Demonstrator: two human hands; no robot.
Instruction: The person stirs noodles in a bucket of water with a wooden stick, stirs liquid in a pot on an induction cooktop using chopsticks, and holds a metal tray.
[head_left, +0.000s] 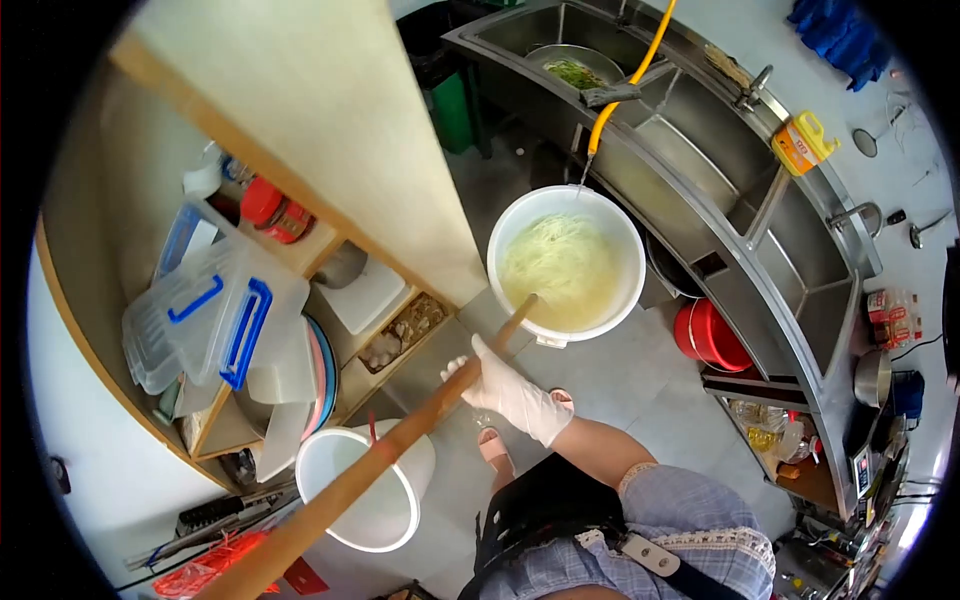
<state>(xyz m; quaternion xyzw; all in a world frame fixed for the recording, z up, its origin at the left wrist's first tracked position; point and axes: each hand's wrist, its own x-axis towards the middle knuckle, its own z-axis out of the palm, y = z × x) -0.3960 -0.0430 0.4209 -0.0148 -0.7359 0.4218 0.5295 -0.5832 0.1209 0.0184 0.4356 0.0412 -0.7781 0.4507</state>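
My right hand (508, 392), in a thin white glove, is closed around a long wooden pole (410, 428). The pole slants from the lower left to a large white tub (637, 262), where its far end dips inside the rim. Pale, thin strands like noodles (560, 245) lie in cloudy yellowish water in the tub. Above it, a yellow hose (608, 115) hangs from the sink edge, with a thin stream of water falling from its end. My left hand is out of view.
Steel sinks (690, 150) curve along the right, with a red bucket (708, 335) below. A second white bucket (408, 520) stands under the pole. Wooden shelves (290, 270) with plastic containers fill the left. A green bin (450, 112) stands at the back.
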